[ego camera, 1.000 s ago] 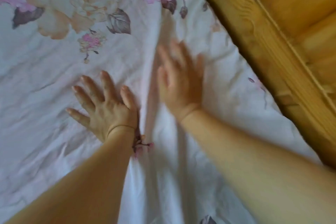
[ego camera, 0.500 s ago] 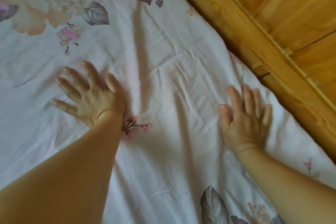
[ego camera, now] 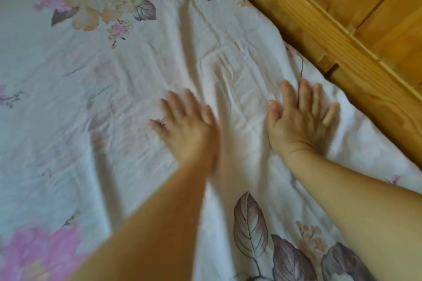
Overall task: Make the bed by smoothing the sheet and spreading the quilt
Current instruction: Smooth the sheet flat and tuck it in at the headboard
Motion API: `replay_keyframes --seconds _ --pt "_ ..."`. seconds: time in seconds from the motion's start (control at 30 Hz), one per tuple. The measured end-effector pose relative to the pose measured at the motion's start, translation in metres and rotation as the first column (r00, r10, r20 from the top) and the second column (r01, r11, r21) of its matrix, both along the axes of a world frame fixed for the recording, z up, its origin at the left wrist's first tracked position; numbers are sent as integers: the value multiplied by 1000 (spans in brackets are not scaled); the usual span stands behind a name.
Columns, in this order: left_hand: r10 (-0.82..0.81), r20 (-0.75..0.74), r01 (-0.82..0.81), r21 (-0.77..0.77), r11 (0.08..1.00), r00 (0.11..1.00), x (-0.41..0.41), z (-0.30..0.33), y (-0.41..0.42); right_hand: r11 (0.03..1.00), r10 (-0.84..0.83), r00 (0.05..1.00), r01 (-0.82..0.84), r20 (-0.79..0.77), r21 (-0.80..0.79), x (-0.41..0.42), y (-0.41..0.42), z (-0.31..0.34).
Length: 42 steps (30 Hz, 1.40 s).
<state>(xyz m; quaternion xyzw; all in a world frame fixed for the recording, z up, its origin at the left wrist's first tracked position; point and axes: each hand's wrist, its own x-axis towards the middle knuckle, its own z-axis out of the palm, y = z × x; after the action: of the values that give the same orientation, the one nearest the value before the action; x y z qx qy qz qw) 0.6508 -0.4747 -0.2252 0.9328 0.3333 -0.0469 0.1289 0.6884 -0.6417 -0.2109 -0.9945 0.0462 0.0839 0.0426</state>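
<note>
Crease ridge (ego camera: pixel 225 107) runs lengthwise between flat, spread left hand (ego camera: pixel 187 128) and right hand (ego camera: pixel 299 121) on sheet (ego camera: pixel 91 98), nearer wooden edge (ego camera: pixel 319 29).

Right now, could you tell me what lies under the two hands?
Both the left hand and right hand press flat on the creased floral sheet. Whatever is beneath the sheet is covered.
</note>
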Motion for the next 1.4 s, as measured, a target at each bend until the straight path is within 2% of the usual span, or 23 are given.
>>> replay_keyframes --seconds 0.07,0.13,0.17,0.23,0.3,0.37,0.47,0.53,0.63,0.73,0.83,0.93,1.0,1.13,1.2,1.3,1.4 --pt "-139 4 138 -79 987 990 -38 24 -72 999 4 1000 -5 19 54 3 0 0" --pt "-249 -36 237 -202 950 968 -63 20 -102 989 49 998 -53 34 140 9 -2 3" --pt "-268 -41 250 -247 936 962 -71 19 -104 977 123 992 -125 21 172 6 -6 3" --pt "-331 -17 320 -210 924 944 -84 20 -108 936 282 959 -281 25 213 -9 -32 3" --pt "-339 -32 328 -189 926 940 -84 15 -107 907 341 938 -348 69 237 -32 -69 2" --pt "-337 -96 318 -168 933 937 -78 13 -103 927 309 944 -326 115 187 -54 -115 3" --pt "-270 -141 246 -167 955 952 -76 21 -116 972 146 976 -111 -160 207 -64 -166 15" --pt "-255 -140 226 -189 955 957 -83 26 -150 982 106 975 -72 -196 173 -69 -186 24" --pt "-357 -104 319 -275 907 928 -109 30 -207 969 243 967 -238 -74 68 -103 -189 28" --pt "-418 -98 353 -384 853 903 -143 38 -231 888 441 898 -436 4 147 -159 -202 27" --pt "-447 -153 340 -452 825 882 -180 49 -248 843 528 848 -519 -36 137 -197 -225 33" --pt "-489 -227 318 -522 791 842 -213 64 -270 798 602 786 -597 -137 84 -208 -241 52" --pt "-480 -254 292 -535 793 839 -225 70 -279 750 638 730 -661 -243 -16 -200 -243 63" --pt "-343 -210 269 -312 911 916 -234 81 -294 633 736 643 -765 -211 -119 -181 -237 72" --pt "-293 -236 236 -242 941 927 -236 84 -297 593 764 609 -793 -213 -141 -176 -232 73" --pt "-269 -262 212 -226 951 927 -231 84 -303 550 766 594 -804 -247 -227 -172 -234 71" --pt "-353 -193 291 -288 912 916 -219 86 -334 550 649 675 -735 -352 -397 -163 -256 72"
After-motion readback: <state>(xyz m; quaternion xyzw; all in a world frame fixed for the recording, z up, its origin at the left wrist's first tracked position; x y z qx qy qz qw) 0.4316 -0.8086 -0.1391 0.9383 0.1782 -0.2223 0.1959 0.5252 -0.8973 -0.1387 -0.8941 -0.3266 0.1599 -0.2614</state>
